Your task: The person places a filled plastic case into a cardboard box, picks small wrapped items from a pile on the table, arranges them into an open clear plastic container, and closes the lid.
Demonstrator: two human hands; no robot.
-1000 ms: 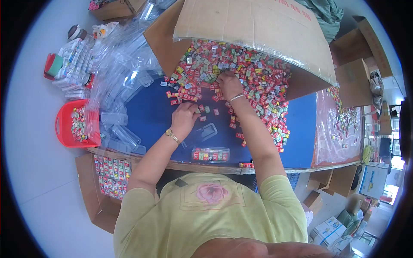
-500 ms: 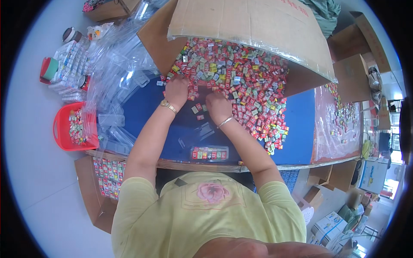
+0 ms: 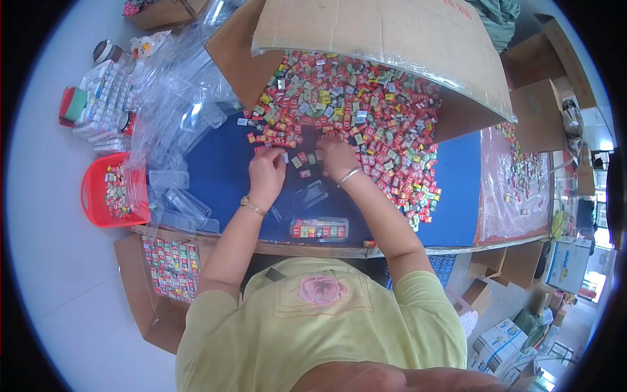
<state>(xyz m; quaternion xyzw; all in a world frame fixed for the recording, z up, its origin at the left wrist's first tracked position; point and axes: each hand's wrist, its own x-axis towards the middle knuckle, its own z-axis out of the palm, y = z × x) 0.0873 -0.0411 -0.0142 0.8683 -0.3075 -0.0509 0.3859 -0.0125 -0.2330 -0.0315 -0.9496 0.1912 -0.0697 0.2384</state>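
Observation:
A large heap of tiny printed boxes, mostly red with green, yellow and white ones, spills from a tipped cardboard carton onto the blue tabletop. At the near left edge of the heap, my left hand pinches a small pale box. My right hand is closed at the front of the heap, a pale green box at its fingertips. Between the hands lie a few loose boxes. Closer to me, a clear plastic tray holds a row of these boxes.
Clear plastic trays are piled at the left. A red basket with loose boxes is beside the table, and an open carton of packed trays stands below. Plastic sheeting with more boxes covers the right side.
My left hand has drawn back from the heap toward me, now with a small pale box in its fingertips. My right hand has shifted slightly, staying at the heap's edge.

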